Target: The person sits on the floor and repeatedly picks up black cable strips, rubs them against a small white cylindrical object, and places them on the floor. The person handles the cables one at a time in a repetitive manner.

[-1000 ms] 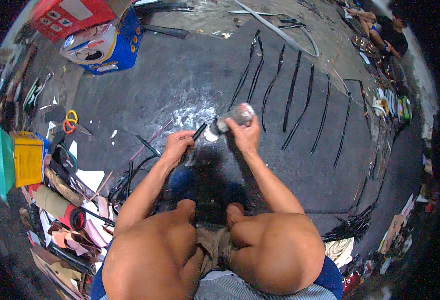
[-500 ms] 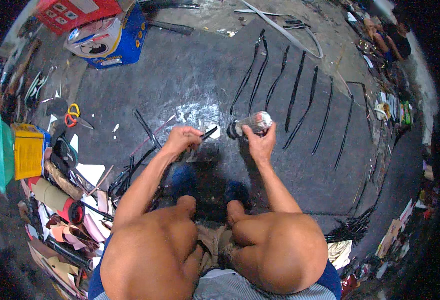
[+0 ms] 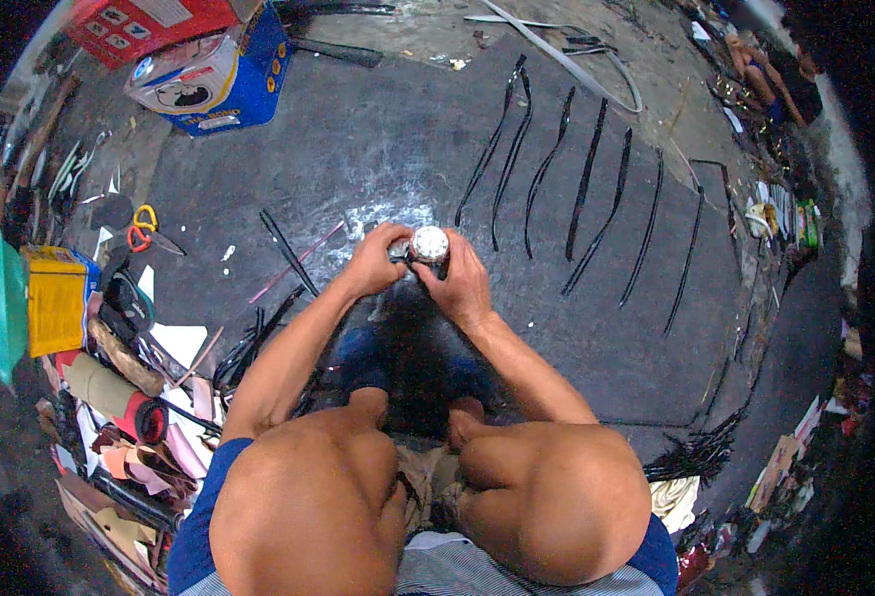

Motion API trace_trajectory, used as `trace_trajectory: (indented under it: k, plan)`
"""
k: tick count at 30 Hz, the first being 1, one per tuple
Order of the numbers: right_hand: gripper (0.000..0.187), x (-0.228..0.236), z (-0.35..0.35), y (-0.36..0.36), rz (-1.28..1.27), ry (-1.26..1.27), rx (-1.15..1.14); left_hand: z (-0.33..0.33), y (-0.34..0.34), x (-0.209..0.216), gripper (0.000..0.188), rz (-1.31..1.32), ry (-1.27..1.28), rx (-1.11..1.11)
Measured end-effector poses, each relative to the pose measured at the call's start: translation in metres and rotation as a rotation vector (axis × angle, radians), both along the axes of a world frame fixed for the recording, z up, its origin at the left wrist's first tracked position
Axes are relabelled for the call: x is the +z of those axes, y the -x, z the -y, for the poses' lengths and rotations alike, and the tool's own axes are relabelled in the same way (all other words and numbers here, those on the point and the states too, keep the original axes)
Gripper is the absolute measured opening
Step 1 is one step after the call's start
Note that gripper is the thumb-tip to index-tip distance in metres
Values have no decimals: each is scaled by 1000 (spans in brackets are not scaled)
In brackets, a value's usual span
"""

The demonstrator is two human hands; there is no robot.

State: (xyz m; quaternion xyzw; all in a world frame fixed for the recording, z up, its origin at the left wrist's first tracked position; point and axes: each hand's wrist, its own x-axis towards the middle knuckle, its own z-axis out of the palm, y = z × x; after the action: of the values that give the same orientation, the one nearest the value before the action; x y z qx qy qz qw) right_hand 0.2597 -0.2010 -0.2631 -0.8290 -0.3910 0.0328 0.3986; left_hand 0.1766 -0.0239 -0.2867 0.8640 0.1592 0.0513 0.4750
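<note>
My right hand (image 3: 460, 283) is wrapped around a short, stubby tool with a round whitish-silver top (image 3: 429, 243), held upright close to the dark work sheet. My left hand (image 3: 376, 260) is closed right beside it, fingertips against a short black strip (image 3: 398, 257) that is mostly hidden. Whether the tool's lower end touches the strip cannot be seen. To the right, several long thin black strips (image 3: 584, 179) lie side by side in a row. More black strips (image 3: 286, 250) lie left of my left hand, near a thin pinkish stick (image 3: 296, 263).
Scissors with orange and yellow handles (image 3: 143, 230) lie at the left. Beyond them stand a blue and white box (image 3: 209, 84) and a red box (image 3: 149, 25). A yellow tin (image 3: 60, 303) and scraps (image 3: 149, 457) crowd the near left. Bundled black strips (image 3: 701, 452) lie near right.
Both hands have come together in the middle. My right hand brought the stubby tool leftward and turned its round top up; the black strip in my left hand has become mostly hidden.
</note>
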Motion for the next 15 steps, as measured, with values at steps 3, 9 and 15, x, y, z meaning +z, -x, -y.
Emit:
trace_trajectory:
  k: [3,9,15]
  plan:
    - [69,5,4,1,-137,-9,49,12,4,24,67,238,116,-102]
    - [53,-53,20,-21,-458,124,-146,16,5,10,57,239,45,-49]
    - [26,-91,9,-38,-860,27,-296,18,1,8,54,231,112,-72]
